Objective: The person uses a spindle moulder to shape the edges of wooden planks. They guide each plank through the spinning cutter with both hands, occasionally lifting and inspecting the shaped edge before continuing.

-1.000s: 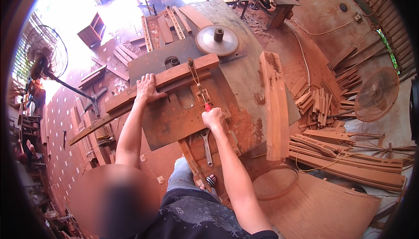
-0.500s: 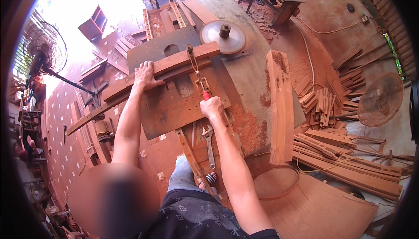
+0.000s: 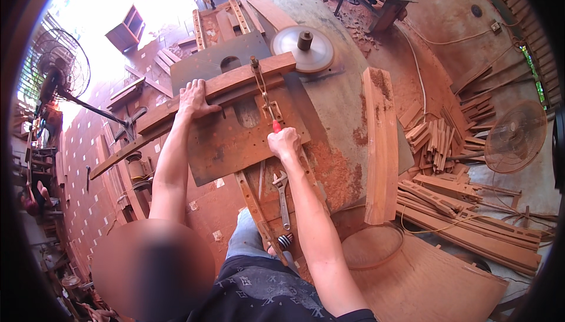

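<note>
A long reddish wooden beam (image 3: 235,79) lies slantwise across a dusty metal sled plate (image 3: 219,152). My left hand (image 3: 194,99) grips the beam near its middle, fingers over the top and thumb out along the near side. A toggle clamp (image 3: 261,87) stands on the plate with its tip over the beam's right part. Its red handle (image 3: 276,125) is in my right hand's (image 3: 285,143) closed fist. Just beyond the beam's right end is a round saw blade (image 3: 285,50), blurred as if spinning, on a central shaft.
A thick timber (image 3: 381,145) lies on the right of the sawdust-covered table (image 3: 344,98). An adjustable wrench (image 3: 283,198) rests near the rails by my body. Wood offcuts (image 3: 438,139) pile up at right; standing fans (image 3: 515,137) are at both sides.
Both hands keep their grips. The sled, beam and clamp look almost unmoved; the view has shifted slightly. The blade stays blurred.
</note>
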The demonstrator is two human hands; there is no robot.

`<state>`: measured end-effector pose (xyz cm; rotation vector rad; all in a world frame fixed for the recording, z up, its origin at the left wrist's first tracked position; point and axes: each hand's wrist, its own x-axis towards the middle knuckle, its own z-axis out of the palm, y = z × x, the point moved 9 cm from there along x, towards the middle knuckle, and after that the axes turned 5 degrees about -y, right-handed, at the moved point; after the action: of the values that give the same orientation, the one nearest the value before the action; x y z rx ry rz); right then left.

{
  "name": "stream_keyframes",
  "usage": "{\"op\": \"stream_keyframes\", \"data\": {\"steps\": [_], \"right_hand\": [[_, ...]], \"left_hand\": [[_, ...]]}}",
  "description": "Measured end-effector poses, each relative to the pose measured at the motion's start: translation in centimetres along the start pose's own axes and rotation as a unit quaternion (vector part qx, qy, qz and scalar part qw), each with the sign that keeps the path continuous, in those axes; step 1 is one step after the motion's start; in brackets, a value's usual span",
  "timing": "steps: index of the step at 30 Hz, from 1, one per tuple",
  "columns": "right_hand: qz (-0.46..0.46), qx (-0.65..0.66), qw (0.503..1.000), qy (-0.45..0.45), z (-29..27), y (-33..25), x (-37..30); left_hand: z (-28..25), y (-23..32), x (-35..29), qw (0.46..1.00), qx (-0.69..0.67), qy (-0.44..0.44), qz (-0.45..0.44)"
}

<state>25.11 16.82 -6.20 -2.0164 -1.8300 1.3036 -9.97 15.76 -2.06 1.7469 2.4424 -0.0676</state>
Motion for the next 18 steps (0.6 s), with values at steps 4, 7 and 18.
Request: {"op": "stream_keyframes", "data": {"steps": [4,7,18], "right_hand": [[0.0,-0.002,1.0,0.004,0.14,0.16,0.42],[-0.011,-0.006,1.0,0.01,0.2,-0.01,0.52],[-0.004,-0.005,1.0,0.0,0.08,-0.34,0.45]], "left_hand": [[-0.06,0.04,0.33,1.0,-0.001,-0.002,-0.004],[-0.12,-0.02,0.34,1.0,0.003,0.002,-0.004],[-0.04,0.0,0.58,1.0,0.011,-0.007,-0.002]]}}
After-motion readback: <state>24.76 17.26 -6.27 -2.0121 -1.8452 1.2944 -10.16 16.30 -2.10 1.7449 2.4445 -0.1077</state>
